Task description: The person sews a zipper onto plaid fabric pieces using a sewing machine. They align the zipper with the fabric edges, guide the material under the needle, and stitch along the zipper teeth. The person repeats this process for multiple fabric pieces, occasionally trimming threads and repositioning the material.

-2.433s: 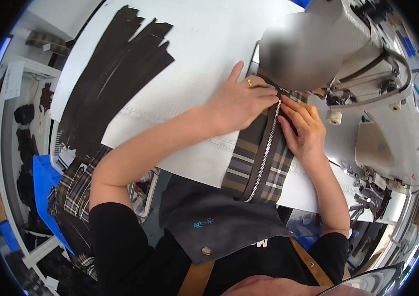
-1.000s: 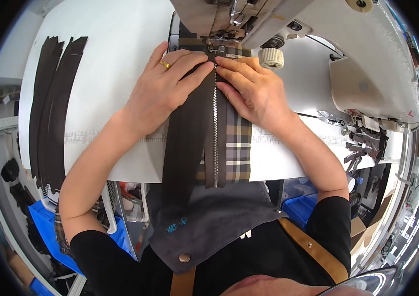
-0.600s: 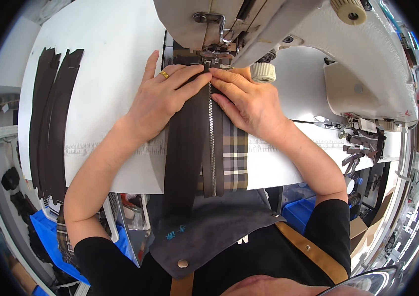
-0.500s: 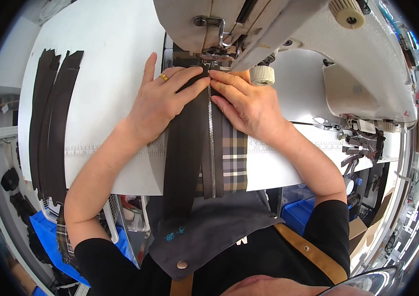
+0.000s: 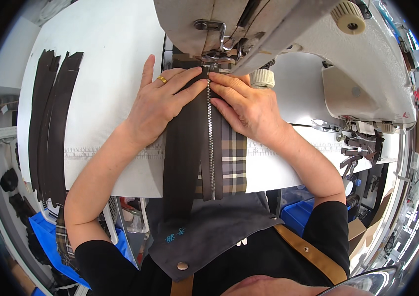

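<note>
White sewing table (image 5: 106, 64) across the upper and middle frame, workshop floor and clutter below its near edge at lower left. Nearest, at bottom centre: one grey apron (image 5: 209, 237) with a tan strap (image 5: 308, 254) over a black top. Just past it, hanging over the table's near edge at centre: one dark brown fabric strip (image 5: 182, 163), one zipper (image 5: 211, 143) with silver teeth running up the middle, one plaid fabric piece (image 5: 234, 160) lying under the zipper's right side. At lower left below the table, blue bins (image 5: 46, 241), contents too blurred to tell; another blue bin (image 5: 298, 219) at lower right under the table edge.

Two hands on the work, both flat and open, gripping nothing: left hand (image 5: 157, 106), with one gold ring (image 5: 162, 79), pressing on the brown strip left of the zipper; right hand (image 5: 249, 106) pressing on the zipper tape and plaid to the right. Fingertips of both nearly meeting at the zipper, just short of the needle area.

Farther up: one sewing machine (image 5: 288, 39), its head over the fingertips, filling upper centre and right. At upper left, well apart from the hands: a stack of spare brown strips (image 5: 51, 123), count uncertain, near the table's left edge. Bare white tabletop between that stack and the left hand.
</note>
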`<state>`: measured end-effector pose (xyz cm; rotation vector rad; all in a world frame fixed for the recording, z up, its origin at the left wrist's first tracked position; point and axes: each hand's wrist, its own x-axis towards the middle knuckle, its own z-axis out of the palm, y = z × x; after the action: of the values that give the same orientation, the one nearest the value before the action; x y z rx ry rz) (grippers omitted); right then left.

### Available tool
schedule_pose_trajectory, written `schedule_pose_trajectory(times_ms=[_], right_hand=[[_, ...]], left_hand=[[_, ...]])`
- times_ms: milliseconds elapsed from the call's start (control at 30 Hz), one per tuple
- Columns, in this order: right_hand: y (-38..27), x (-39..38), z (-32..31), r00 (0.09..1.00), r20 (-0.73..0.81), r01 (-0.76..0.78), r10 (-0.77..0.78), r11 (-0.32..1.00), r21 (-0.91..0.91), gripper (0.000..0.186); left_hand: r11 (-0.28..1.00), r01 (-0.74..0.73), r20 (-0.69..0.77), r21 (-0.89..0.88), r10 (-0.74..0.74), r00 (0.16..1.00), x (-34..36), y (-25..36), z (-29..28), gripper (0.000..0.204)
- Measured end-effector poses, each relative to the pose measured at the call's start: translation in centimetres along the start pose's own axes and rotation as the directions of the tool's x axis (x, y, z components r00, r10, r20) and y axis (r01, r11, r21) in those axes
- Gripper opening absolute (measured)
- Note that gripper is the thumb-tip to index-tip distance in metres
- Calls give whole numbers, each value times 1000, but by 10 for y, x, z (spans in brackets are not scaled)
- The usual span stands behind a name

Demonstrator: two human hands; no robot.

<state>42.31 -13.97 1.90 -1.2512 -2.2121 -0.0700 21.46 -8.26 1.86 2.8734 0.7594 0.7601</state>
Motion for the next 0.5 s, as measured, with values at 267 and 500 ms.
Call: schedule_pose_trajectory(times_ms=[267, 500], right_hand=[[0, 1, -3, 1000, 22, 3, -3, 1000, -3, 22], [1, 2, -2, 997, 44, -60, 61, 998, -4, 39]], left_hand=[[1000, -23, 44, 10, 23, 999, 1, -3, -3, 37], [997, -24, 133, 74, 14, 991, 0, -2, -5, 42]])
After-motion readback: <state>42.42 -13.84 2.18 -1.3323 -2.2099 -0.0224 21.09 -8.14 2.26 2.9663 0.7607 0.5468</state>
